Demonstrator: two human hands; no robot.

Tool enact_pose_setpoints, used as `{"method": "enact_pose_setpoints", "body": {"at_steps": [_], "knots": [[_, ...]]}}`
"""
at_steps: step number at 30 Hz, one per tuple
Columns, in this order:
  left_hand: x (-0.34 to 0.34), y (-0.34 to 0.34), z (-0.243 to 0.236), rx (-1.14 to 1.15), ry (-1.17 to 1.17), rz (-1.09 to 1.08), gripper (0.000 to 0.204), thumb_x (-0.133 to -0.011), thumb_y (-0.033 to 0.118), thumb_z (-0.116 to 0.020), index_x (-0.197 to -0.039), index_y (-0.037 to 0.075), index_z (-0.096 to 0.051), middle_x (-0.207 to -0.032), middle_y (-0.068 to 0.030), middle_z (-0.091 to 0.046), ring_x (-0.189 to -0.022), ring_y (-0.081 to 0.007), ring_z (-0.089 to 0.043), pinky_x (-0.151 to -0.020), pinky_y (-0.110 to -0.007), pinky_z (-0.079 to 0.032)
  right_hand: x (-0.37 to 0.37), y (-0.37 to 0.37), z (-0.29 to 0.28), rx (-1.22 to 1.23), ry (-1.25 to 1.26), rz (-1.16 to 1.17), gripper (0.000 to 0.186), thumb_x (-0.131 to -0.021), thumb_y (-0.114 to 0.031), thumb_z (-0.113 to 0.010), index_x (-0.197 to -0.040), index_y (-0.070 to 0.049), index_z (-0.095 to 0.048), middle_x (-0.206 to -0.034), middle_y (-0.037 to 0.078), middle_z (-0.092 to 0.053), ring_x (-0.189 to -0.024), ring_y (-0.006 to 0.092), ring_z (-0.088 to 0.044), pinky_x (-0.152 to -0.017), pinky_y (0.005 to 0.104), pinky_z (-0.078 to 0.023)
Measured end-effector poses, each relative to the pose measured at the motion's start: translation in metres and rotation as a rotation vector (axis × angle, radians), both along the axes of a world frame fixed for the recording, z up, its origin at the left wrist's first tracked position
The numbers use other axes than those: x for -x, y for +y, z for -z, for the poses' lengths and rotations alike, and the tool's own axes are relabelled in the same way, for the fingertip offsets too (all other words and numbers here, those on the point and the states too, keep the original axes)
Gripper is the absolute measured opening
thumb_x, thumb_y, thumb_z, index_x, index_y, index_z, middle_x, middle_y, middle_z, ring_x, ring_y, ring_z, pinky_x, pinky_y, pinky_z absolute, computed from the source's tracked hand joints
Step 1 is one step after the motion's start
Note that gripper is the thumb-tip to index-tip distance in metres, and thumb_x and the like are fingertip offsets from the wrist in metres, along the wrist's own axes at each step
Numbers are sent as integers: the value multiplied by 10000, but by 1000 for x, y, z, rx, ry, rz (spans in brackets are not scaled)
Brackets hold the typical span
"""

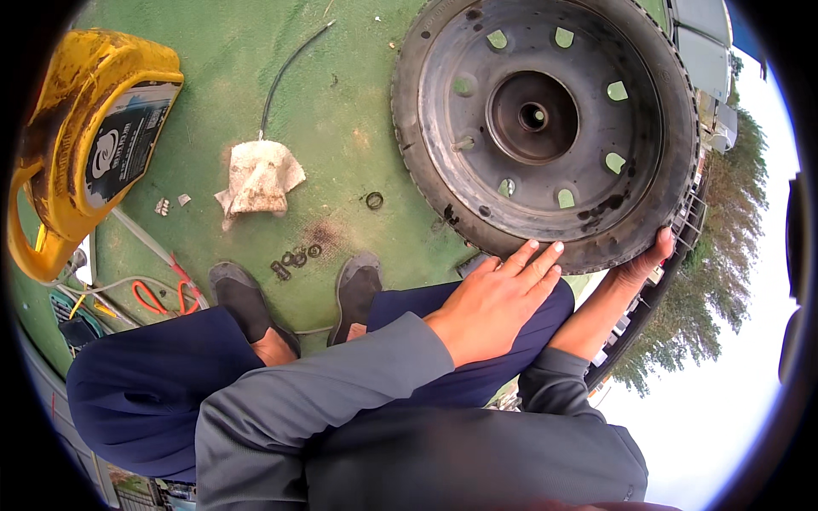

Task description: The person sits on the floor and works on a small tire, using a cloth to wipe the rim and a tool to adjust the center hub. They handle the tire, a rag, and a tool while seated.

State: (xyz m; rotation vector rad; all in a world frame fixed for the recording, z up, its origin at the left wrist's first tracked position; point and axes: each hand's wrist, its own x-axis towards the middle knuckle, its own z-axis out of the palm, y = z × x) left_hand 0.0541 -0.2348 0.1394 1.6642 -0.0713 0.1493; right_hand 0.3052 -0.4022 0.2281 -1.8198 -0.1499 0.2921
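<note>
While the person crouched over it, the wheel (545, 128) lay flat on the green floor (341, 111), a dark tyre around a dirty metal disc with a ring of small holes and a hub at the middle; it sat at the upper right of the view, just ahead of the person's knees. Left hand (494, 302) rested flat on the near edge of the tyre, fingers spread and straight, pressing down and clasping nothing. Right hand (643, 264) curled round the tyre's rim on the right side, thumb over the tread, its grip closed on the wheel. To handle this well, I judged the flat palm should keep the wheel steady while the curled hand did the lifting or turning, with fingers kept clear of the greasy patches near the rim. Well apart at the far left stood a yellow plastic jug (81, 145) with a handle. A stained white rag (256, 179) lay between the jug and the wheel, a thin black cable (285, 68) running up from it. Red-handled pliers (166, 294) lay by the left shoe (243, 298). Smallest were the dark rings and washers (298, 255) scattered near the right shoe (358, 289), one lone ring (374, 200) nearer the tyre
</note>
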Motion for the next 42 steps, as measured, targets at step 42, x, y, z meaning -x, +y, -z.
{"method": "enact_pose_setpoints", "body": {"at_steps": [42], "knots": [[0,2,30,-88,-125,-199,613,-858,115,-699,-1434,-20,-540,-1585,-228,-446,-1460,-348,-460,-1035,-473,-423,7,41,1,-40,147,123,546,-1008,-338,-672,-1397,36,-585,-1312,167,-694,-1114,276,-712,-1001,409,-574]]}}
